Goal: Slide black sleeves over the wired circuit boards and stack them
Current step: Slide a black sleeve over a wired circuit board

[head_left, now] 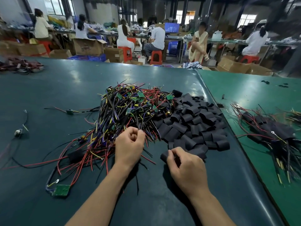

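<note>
A tangled heap of wired circuit boards (130,105) with red, black and yellow leads lies in the middle of the dark table. To its right spreads a pile of black sleeves (195,121). My left hand (129,147) pinches a bundle of thin black wires (140,123) at the near edge of the heap. My right hand (185,167) holds one black sleeve (164,156) at the near edge of the sleeve pile. A stack of sleeved boards (273,131) with wires sticking out lies on the green mat at the right.
A loose green board (61,190) with wires lies near left, a sleeved board (75,154) beside it, and single wired parts (70,111) lie further left. The green mat (244,88) overlaps the table at right. People sit at benches beyond the far edge, among cardboard boxes.
</note>
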The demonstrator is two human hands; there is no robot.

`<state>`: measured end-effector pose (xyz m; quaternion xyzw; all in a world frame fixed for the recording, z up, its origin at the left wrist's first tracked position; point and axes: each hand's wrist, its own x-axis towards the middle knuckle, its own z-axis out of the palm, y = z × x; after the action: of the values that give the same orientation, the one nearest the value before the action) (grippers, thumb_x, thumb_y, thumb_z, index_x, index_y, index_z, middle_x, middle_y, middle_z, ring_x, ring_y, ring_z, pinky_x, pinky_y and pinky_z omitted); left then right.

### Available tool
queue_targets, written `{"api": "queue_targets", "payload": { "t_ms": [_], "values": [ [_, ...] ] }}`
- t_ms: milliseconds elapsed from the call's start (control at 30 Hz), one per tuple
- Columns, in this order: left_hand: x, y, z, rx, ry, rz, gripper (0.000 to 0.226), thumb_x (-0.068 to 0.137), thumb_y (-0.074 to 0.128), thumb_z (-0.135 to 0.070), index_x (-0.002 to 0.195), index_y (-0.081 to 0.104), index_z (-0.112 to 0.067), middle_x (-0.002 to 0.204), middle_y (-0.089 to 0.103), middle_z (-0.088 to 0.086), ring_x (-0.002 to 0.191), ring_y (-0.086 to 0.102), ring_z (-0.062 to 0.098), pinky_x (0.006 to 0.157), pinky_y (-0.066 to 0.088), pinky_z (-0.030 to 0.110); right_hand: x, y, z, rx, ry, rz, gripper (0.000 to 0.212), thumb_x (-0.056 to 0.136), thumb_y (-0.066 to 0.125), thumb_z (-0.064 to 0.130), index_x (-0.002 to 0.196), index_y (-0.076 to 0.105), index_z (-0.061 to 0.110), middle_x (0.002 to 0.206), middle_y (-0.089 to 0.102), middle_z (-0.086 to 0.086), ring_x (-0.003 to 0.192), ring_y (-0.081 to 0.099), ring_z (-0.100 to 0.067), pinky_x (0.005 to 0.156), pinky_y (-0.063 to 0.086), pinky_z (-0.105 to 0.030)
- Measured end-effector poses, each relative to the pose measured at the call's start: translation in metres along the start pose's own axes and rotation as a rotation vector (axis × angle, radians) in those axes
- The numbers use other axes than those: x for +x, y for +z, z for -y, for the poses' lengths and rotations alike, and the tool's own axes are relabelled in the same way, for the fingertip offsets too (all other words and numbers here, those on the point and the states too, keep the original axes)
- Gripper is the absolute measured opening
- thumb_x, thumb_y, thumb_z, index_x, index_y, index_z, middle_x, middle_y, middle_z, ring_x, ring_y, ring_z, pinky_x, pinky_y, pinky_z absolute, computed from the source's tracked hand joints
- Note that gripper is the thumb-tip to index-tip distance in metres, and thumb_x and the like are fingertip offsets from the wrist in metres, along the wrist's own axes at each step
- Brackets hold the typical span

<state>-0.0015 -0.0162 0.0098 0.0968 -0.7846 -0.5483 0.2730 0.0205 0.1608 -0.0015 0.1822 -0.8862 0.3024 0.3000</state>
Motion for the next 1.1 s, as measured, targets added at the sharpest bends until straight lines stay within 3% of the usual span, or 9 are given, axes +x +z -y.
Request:
{"api": "queue_targets", "payload": {
  "t_ms": [167,267,400,467,533,600,800,1000,1100],
  "values": [
    [0.01,-0.021,0.002,0.313,0.108,-0.035,0.029,0.082,0.068,-0.033,0.058,0.057,-0.019,0.047,0.055,-0.008,0.047,0.052,0.008,0.052,0.045,0.026,0.002,0.002,-0.002,0.026,0.05,-0.015,0.024,0.088,0.057,0.029,0.071,0.064,0.014,0.05,0.056,0.007,0.044,0.053,-0.02,0.042,0.043,-0.031],
    [0.003,-0.023,-0.007,0.563,0.118,-0.054,0.036,0.084,0.065,-0.05,0.061,0.063,-0.022,0.053,0.061,-0.005,0.061,0.062,0.022,0.061,0.05,0.031,0.005,0.005,-0.002,-0.008,0.024,0.003,0.023,0.09,0.059,0.026,0.071,0.062,0.013,0.052,0.059,0.003,0.047,0.055,-0.024,0.045,0.044,-0.034],
    [0.009,-0.014,-0.04,0.593,0.338,-0.183,0.037,0.086,0.066,-0.052,0.071,0.066,-0.019,0.061,0.064,-0.002,0.06,0.062,0.026,0.062,0.05,0.034,0.006,0.006,-0.004,-0.04,0.023,-0.007,0.022,0.088,0.063,0.023,0.068,0.06,0.013,0.05,0.058,0.001,0.043,0.054,-0.026,0.041,0.041,-0.032],
    [0.028,-0.01,-0.054,0.651,0.361,-0.091,0.037,0.084,0.065,-0.055,0.089,0.067,-0.019,0.083,0.066,0.001,0.081,0.062,0.024,0.075,0.051,0.036,0.007,0.007,-0.005,-0.044,0.023,-0.018,0.023,0.088,0.063,0.022,0.068,0.059,0.012,0.048,0.055,0.001,0.04,0.05,-0.025,0.039,0.04,-0.031],
    [0.056,-0.011,-0.064,0.613,0.239,0.134,0.048,0.078,0.066,-0.063,0.101,0.068,-0.021,0.101,0.063,0.0,0.098,0.059,0.021,0.086,0.05,0.036,0.008,0.008,-0.007,-0.038,0.028,-0.016,0.024,0.089,0.061,0.023,0.068,0.059,0.012,0.048,0.055,0.002,0.04,0.049,-0.024,0.039,0.04,-0.032],
    [0.081,-0.012,-0.077,0.422,0.048,0.284,0.049,0.073,0.065,-0.072,0.091,0.069,-0.027,0.094,0.066,-0.008,0.092,0.062,0.012,0.077,0.05,0.03,0.008,0.007,-0.009,-0.031,0.04,-0.009,0.024,0.09,0.062,0.023,0.069,0.06,0.013,0.047,0.054,0.003,0.039,0.048,-0.022,0.04,0.041,-0.032],
    [0.105,0.004,-0.056,0.958,0.197,0.186,0.042,0.091,0.063,-0.045,0.117,0.067,-0.012,0.12,0.052,0.012,0.113,0.052,0.032,0.094,0.048,0.044,0.008,0.007,-0.01,0.027,0.091,0.0,0.026,0.09,0.063,0.025,0.067,0.058,0.014,0.047,0.053,0.004,0.043,0.048,-0.023,0.042,0.04,-0.034],
    [0.091,0.009,-0.051,0.935,0.398,-0.018,0.027,0.094,0.057,-0.041,0.105,0.075,-0.025,0.106,0.062,0.007,0.104,0.053,0.03,0.083,0.041,0.039,0.009,0.005,-0.01,0.088,0.123,-0.032,0.028,0.09,0.06,0.028,0.066,0.06,0.013,0.048,0.052,0.008,0.046,0.051,-0.022,0.045,0.039,-0.032],
    [0.083,0.007,-0.066,0.568,0.327,-0.113,0.022,0.09,0.06,-0.038,0.094,0.077,-0.025,0.098,0.068,0.003,0.097,0.06,0.027,0.078,0.04,0.031,0.01,0.004,-0.009,0.128,0.152,-0.057,0.031,0.09,0.056,0.032,0.064,0.057,0.015,0.046,0.043,0.014,0.044,0.047,-0.017,0.046,0.036,-0.032]
  ]
}}
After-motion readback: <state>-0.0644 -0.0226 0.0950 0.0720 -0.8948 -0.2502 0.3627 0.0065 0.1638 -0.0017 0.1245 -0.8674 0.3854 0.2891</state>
